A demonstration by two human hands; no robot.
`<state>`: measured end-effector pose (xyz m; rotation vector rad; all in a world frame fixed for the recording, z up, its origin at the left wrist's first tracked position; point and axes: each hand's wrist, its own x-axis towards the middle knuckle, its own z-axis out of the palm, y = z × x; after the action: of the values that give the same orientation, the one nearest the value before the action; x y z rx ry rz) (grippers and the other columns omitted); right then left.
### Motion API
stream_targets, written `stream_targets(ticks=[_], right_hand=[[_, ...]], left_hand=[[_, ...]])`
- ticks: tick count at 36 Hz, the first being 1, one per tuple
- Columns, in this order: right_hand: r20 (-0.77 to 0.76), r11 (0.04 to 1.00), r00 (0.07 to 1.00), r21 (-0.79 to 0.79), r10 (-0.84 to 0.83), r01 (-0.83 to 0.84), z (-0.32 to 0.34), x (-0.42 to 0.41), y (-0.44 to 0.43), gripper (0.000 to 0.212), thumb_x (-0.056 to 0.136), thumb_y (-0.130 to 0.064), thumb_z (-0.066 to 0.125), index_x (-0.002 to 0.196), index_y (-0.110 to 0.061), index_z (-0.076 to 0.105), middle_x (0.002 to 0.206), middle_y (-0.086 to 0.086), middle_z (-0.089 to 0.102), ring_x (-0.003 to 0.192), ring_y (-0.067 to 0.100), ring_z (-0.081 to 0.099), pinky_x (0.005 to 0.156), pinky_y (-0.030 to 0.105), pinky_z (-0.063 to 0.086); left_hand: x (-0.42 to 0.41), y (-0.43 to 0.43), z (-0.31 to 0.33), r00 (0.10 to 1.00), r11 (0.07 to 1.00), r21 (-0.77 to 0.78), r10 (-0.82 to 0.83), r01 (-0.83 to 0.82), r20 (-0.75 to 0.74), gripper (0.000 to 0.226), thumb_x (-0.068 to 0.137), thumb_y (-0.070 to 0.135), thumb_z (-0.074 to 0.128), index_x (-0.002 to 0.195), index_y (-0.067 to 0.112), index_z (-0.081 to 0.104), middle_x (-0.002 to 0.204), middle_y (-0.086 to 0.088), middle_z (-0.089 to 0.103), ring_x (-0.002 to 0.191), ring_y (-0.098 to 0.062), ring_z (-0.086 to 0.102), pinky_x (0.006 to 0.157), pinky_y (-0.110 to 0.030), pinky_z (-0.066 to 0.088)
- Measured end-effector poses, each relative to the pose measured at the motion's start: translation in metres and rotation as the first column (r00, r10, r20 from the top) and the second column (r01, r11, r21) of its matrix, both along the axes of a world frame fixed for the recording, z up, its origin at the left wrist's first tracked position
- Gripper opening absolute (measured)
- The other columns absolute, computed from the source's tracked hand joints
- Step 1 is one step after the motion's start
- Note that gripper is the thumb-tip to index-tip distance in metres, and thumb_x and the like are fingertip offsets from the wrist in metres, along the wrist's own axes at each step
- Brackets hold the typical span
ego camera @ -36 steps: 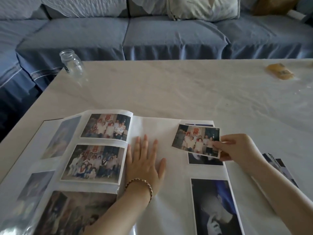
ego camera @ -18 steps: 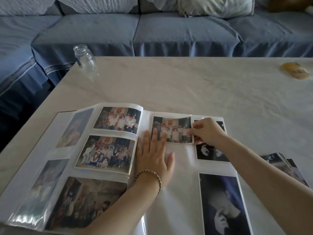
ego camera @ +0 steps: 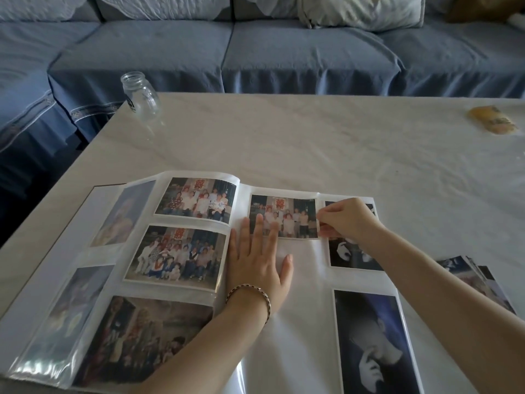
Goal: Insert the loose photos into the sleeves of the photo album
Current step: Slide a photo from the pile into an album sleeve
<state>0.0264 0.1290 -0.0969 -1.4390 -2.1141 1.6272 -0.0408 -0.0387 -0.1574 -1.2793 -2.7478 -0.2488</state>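
Note:
The photo album (ego camera: pixel 301 331) lies open on the table, with photos in the sleeves of both pages. My left hand (ego camera: pixel 257 263) rests flat on the right page near the spine, fingers straight, fingertips over the lower left of a group photo (ego camera: pixel 289 213). That photo sits at the top left of the right page. My right hand (ego camera: pixel 348 220) pinches its right edge. I cannot tell how far it sits inside the sleeve. A stack of loose photos (ego camera: pixel 477 280) lies right of the album, partly hidden by my right forearm.
An empty glass jar (ego camera: pixel 140 96) stands at the table's far left corner. A yellow packet (ego camera: pixel 493 120) lies at the far right. A blue sofa (ego camera: pixel 284 49) runs behind the table. The white table (ego camera: pixel 312 143) stretches beyond the album.
My right hand carried the group photo leftward from above the right column down onto the top left of the right page. My left hand stayed flat on the page.

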Motion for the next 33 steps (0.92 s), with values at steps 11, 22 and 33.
stream_targets(ticks=[11, 22, 33], right_hand=[[-0.033, 0.986, 0.996, -0.152, -0.079, 0.073, 0.001, -0.010, -0.010, 0.009, 0.083, -0.011, 0.068, 0.086, -0.002, 0.068, 0.079, 0.012, 0.071, 0.073, 0.025, 0.069, 0.080, 0.039, 0.057], [-0.049, 0.975, 0.992, 0.184, -0.118, 0.125, -0.007, -0.006, -0.019, 0.014, 0.073, -0.020, 0.079, 0.077, -0.018, 0.066, 0.070, -0.008, 0.061, 0.063, 0.006, 0.058, 0.061, 0.020, 0.049], [-0.064, 0.967, 0.993, 0.229, -0.103, 0.115, -0.010, -0.007, -0.022, 0.015, 0.079, -0.012, 0.073, 0.070, -0.019, 0.064, 0.070, -0.006, 0.061, 0.069, 0.012, 0.060, 0.073, 0.030, 0.054]], left_hand=[[0.001, -0.001, -0.001, 1.000, 1.000, 0.006, 0.002, -0.003, 0.006, 0.064, 0.084, 0.049, 0.032, 0.136, 0.017, 0.049, 0.143, -0.015, 0.044, 0.131, -0.034, 0.043, 0.111, -0.039, 0.006], [0.002, -0.001, 0.001, 1.000, 1.000, -0.026, 0.010, -0.009, 0.029, 0.065, 0.083, 0.049, 0.032, 0.136, 0.016, 0.049, 0.143, -0.015, 0.044, 0.130, -0.032, 0.044, 0.110, -0.038, 0.008], [0.003, -0.002, 0.005, 0.996, 0.997, -0.076, 0.003, 0.004, 0.085, 0.064, 0.082, 0.048, 0.032, 0.134, 0.016, 0.052, 0.142, -0.015, 0.046, 0.130, -0.032, 0.044, 0.113, -0.037, 0.004]])
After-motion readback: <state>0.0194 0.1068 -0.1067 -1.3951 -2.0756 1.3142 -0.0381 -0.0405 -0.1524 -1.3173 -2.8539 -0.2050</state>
